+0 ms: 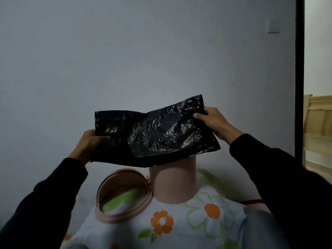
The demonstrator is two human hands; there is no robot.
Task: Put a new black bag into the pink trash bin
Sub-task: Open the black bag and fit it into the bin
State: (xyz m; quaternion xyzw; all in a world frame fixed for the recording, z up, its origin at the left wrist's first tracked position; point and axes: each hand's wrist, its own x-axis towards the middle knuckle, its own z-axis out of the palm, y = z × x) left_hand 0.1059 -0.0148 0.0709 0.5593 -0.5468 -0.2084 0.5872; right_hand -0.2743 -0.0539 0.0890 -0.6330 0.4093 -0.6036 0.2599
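- Between the hands, the black bag [154, 133] is held up as a flat, creased sheet. The left hand [89, 142] pinches its near-side edge with the thumb on the front. The right hand [213, 121] pinches the opposite upper corner the same way.
- Directly below the right hand stands the pink trash bin [175, 184]. The bag's lower edge hangs in front of its top and is not yet inside it.
- The film looks thin and clingy. If its layers stay stuck together, the mouth may not open, and a hard pull from both hands could tear it.
- I cannot tell which edge is the open one, so the closed end may be offered to the bin.
- The bin rests on a soft floral cloth [179, 230]. Pushing the bag down off-centre could tip it.
- Below the left hand a pink ring [115, 219] leans against the bin's side. A nudge to the bin would likely make it slide or fall flat.
- Hidden: the bin's rim and opening are behind the bag, so I cannot tell whether anything is inside.
- Hidden: the fingers of both hands lie behind the film, and only the thumbs show.
- The light is dim, so the bag's folds and seams are hard to read. Both sleeves are cut off at the frame's bottom edge.
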